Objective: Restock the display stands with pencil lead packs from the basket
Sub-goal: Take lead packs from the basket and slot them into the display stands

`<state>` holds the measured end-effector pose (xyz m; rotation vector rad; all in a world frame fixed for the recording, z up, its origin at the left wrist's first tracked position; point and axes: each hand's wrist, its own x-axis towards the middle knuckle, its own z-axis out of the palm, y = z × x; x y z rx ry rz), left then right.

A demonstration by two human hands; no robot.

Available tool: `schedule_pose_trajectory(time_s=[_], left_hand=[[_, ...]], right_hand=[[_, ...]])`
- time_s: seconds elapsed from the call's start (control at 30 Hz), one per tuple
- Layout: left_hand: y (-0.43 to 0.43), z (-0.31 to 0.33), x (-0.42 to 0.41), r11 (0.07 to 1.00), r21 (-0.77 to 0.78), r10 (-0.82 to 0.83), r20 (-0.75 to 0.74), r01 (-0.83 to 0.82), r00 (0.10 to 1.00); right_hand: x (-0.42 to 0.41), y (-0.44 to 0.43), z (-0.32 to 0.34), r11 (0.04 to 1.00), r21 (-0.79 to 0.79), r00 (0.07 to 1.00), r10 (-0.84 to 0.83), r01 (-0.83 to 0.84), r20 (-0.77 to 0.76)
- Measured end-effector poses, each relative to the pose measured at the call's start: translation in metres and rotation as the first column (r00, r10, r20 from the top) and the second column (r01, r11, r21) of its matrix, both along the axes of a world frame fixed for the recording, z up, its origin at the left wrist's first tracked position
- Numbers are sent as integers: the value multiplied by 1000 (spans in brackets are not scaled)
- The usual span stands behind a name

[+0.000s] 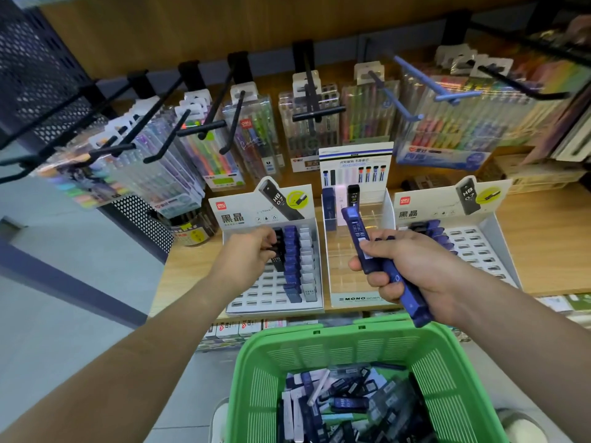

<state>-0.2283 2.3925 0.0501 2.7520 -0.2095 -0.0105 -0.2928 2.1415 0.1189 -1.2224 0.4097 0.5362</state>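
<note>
Right grip (399,266) clutches blue packs (356,231); left (252,247), black pack (277,261).

Bright, even light; edges bend and blur; soft shadows.

A light wooden shelf (543,238) carries three cardboard display stands side by side along its front edge. The left display stand (271,310) has a tall printed header card marked HB 0.7 and a sloped white tray of small slots. It touches, or nearly touches, the middle display stand (355,298), which is narrower, has a clear floor and reads MONO on its front lip. The right display stand (447,203) matches the left one and stands just beside the middle one. At the shelf's left end, near the left stand, sits a round tub (192,233). Behind the right stand lies a dark box (422,182), and a stack of flat boxes (537,177) rests farther right.
</note>
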Motion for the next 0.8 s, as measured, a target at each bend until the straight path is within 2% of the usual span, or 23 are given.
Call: schedule_pose_trajectory(time_s=[0.23, 0.27, 0.3, 0.33, 0.37, 0.4, 0.43, 0.53, 0.6, 0.7, 0.8], left_hand=[[1, 14, 2, 999, 46, -33, 81, 30, 996], [-1, 23, 2, 999, -28, 22, 85, -20, 996], [-3, 36, 3, 981, -169, 107, 51, -97, 993], [-6, 50, 2, 916, -359, 173, -41, -176, 984], [-9, 65, 0, 804, -544, 169, -175, -238, 970], [-14, 78, -5, 694, -666, 90, -296, -273, 951], [-19, 89, -10, 643, -716, -10, -362, -271, 932], [-37, 107, -28, 617, -763, -224, -403, -191, 887], [-44, 110, -35, 596, -784, -270, -400, -174, 876], [-40, 113, -43, 590, -785, -222, -382, -188, 897], [-34, 109, -51, 655, -730, -121, -353, -193, 928]], right_hand=[[-2, -1, -5, 998, -21, 998, 52, -51, 24], [-3, -1, -5, 998, -28, 998, 64, -63, 29], [-3, -1, -5, 996, -33, 996, 78, -77, 34], [-4, -1, -5, 995, -37, 995, 92, -91, 41], [-4, 0, -4, 994, -40, 993, 105, -103, 49], [-5, 1, -3, 993, -43, 991, 117, -114, 58], [-5, 2, -2, 991, -47, 990, 128, -125, 67], [-8, 5, 2, 982, -36, 978, 186, -183, 90], [-10, 5, 5, 971, -6, 966, 239, -239, 96], [-12, 2, 9, 954, 86, 957, 284, -289, 60], [-14, 2, 12, 949, 105, 954, 292, -297, 63]])
